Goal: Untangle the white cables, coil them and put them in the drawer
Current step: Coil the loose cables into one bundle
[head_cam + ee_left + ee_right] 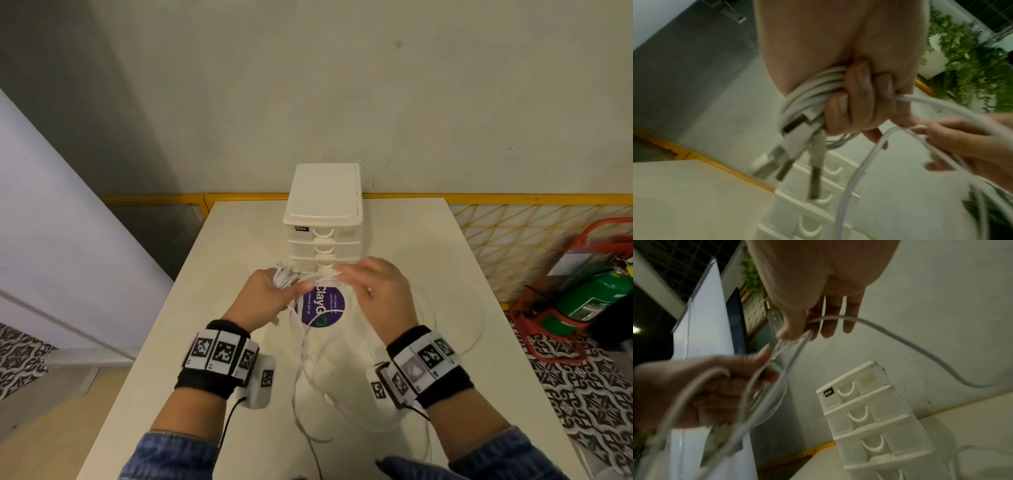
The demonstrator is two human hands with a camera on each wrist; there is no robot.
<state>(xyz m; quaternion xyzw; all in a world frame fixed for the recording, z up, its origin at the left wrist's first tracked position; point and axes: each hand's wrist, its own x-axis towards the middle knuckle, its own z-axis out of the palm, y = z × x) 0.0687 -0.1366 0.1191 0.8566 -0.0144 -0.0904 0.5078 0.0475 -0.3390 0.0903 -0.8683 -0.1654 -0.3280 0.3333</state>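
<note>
My left hand [274, 291] [855, 100] is closed in a fist round a coiled bundle of white cables [283, 277] [813, 86], and several metal USB plugs [777, 159] stick out of it. Loose white cable loops [308, 359] hang from both hands down onto the white table [462, 308]. Just right of the left hand, my right hand [359, 284] [795, 335] pinches a cable strand [900, 340] between thumb and forefinger, its other fingers straight. The white drawer unit [323, 205] [869, 418] stands right behind the hands with its visible drawers shut.
A round purple sticker [325, 305] lies on the table under the hands. A green fire extinguisher [589, 298] in a red stand sits on the floor at the right. Yellow mesh fencing [513, 233] runs behind the table, with a white panel [51, 222] at the left.
</note>
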